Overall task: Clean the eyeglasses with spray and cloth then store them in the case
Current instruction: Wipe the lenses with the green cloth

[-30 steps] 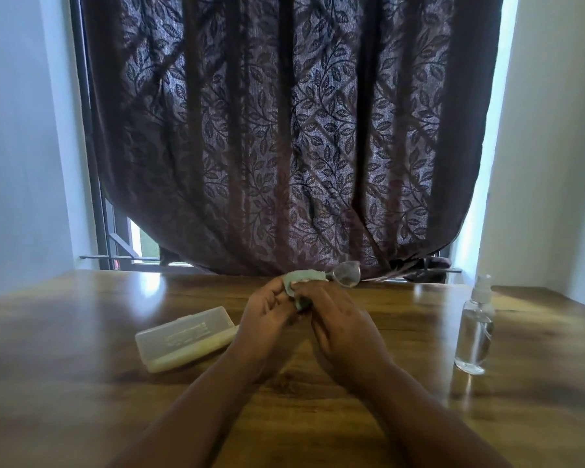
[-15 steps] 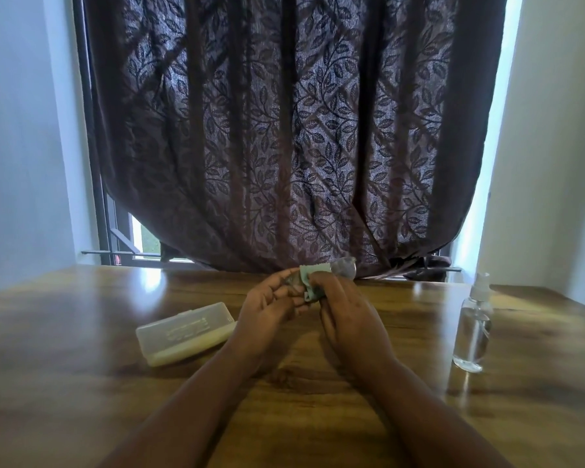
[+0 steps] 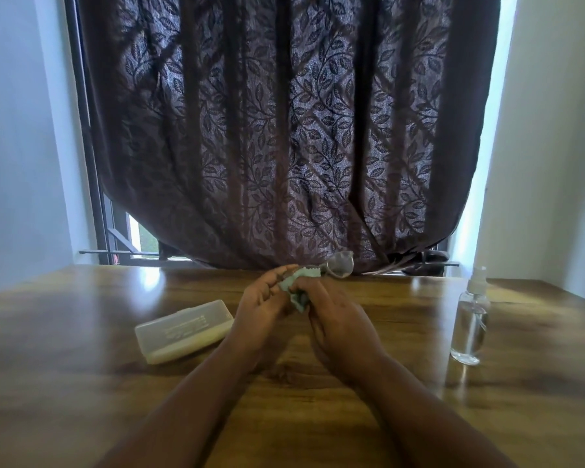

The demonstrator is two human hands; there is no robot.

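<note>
The eyeglasses (image 3: 340, 264) now show one bare lens out past the fingertips again, where half a second ago the cloth (image 3: 294, 288) nearly covered it. The right hand (image 3: 338, 319) has slid back along the frame, and more cloth hangs between both palms.

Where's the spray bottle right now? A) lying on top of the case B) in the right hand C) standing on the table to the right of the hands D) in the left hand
C: the spray bottle stands upright on the table, clear of both hands, which hold the cloth and eyeglasses.
</note>
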